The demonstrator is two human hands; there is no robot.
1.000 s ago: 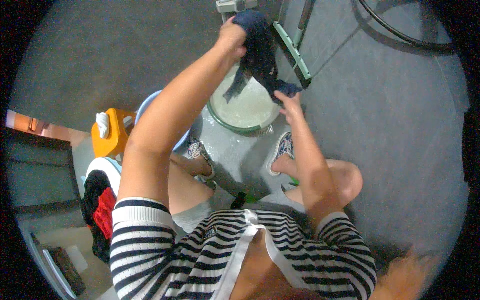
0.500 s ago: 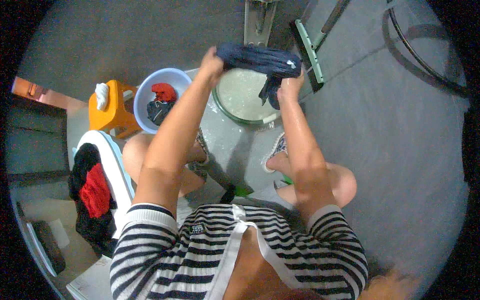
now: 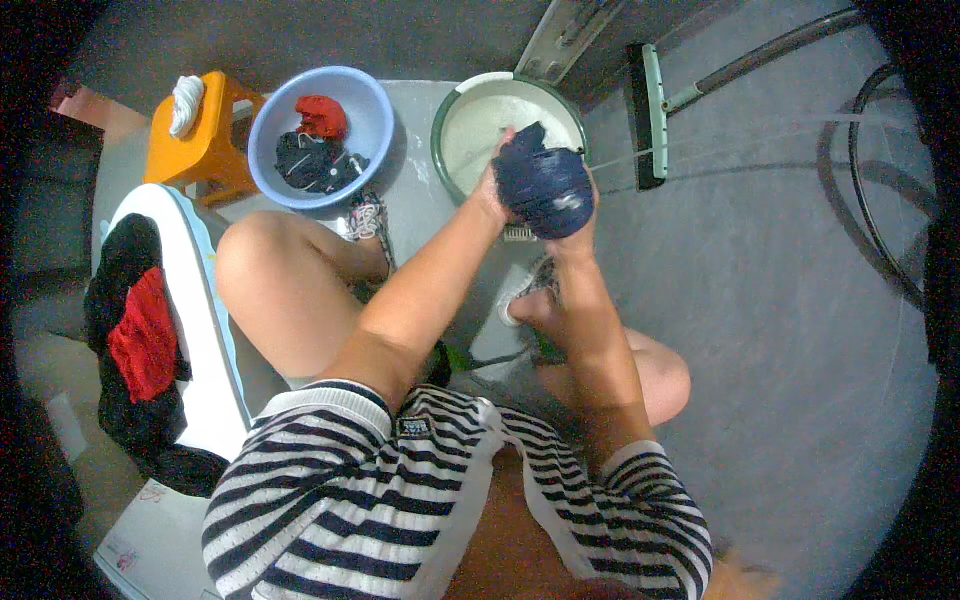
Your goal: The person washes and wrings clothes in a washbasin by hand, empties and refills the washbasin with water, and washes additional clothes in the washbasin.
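Note:
A dark navy garment [image 3: 545,190], wet and shiny, is bunched into a thick wad between my hands. My left hand [image 3: 492,192] presses its left side, fingers wrapped round it. Lower on the right, my right hand [image 3: 578,238] grips the wad, with most of its fingers hidden behind the cloth. The wad hangs over the near right part of a green-rimmed basin [image 3: 438,148] of cloudy, whitish water. Bristles of a brush [image 3: 518,233] show at the basin's near side.
Left of the water stands a blue basin [image 3: 258,150] holding red and dark clothes. Beyond my left knee is an orange stool [image 3: 205,140] with a white bundle [image 3: 186,105]. Black and red clothes [image 3: 145,335] drape over a white board-like piece [image 3: 205,310]. A floor broom [image 3: 655,120] lies right.
The garment was stretched sideways between my spread hands; now they are close together and it is bunched up. Both hands are nearer my body. The view has shifted.

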